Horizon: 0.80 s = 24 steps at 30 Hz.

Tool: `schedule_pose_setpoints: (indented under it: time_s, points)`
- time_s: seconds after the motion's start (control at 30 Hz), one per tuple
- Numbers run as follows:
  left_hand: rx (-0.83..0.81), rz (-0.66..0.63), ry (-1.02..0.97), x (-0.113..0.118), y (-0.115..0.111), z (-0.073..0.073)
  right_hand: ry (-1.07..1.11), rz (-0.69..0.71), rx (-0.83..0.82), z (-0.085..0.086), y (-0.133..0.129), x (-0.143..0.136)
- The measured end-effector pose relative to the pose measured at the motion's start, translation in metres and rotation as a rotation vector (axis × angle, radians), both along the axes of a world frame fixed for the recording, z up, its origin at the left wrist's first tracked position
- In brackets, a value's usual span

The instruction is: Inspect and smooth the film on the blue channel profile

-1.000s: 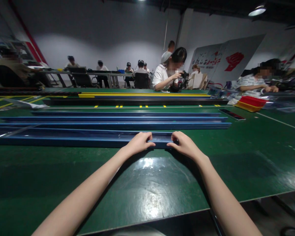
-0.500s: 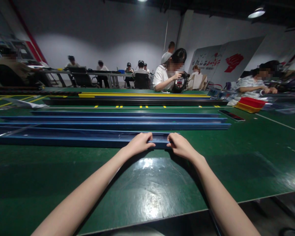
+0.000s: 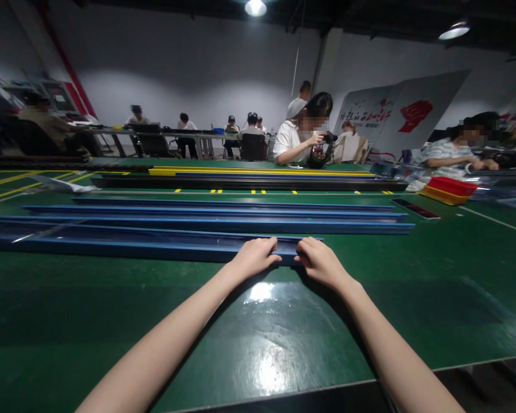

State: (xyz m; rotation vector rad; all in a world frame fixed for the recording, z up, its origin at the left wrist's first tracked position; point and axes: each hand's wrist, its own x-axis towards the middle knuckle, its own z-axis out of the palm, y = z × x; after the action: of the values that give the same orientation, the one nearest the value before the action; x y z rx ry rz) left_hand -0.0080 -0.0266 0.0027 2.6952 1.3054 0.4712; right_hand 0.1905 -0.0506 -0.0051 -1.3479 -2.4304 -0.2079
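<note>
A long blue channel-shaped strip [image 3: 155, 246] lies across the table in front of me, its hollow side facing up. Near its right end, my left hand [image 3: 258, 255] is closed on it, fingers bent over the channel and thumb along the near wall. Just to the right, my right hand [image 3: 320, 261] grips the very end of the same strip with curled fingers. A short piece of the strip shows between the two hands. Behind it, several similar blue strips [image 3: 348, 222] lie roughly parallel.
Farther back on the green table [image 3: 189, 321] are yellow strips [image 3: 241, 171] and a black strip [image 3: 241, 183]. To the right lie a phone [image 3: 415, 209] and a red and yellow bin [image 3: 449, 190]. A person [image 3: 290, 140] works across the table; others sit beyond.
The view has shifted a little, so everything appears slightly lower and more to the right. Both hands keep their places on the blue strip.
</note>
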Motion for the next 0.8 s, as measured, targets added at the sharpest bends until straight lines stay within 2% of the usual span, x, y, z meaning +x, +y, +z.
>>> schedule_pose_setpoints:
  time_s: [0.27,0.57,0.8]
  points:
    - [0.126,-0.005,0.098,-0.001,0.0,-0.001,-0.08,-0.035,0.045,0.006,0.004,0.004]
    - [0.085,-0.002,0.119,-0.016,0.007,0.002,-0.091,-0.114,0.036,0.006,0.004,0.03]
    - [0.097,-0.015,0.173,-0.02,0.01,0.003,-0.084,-0.167,0.027,0.005,0.002,0.031]
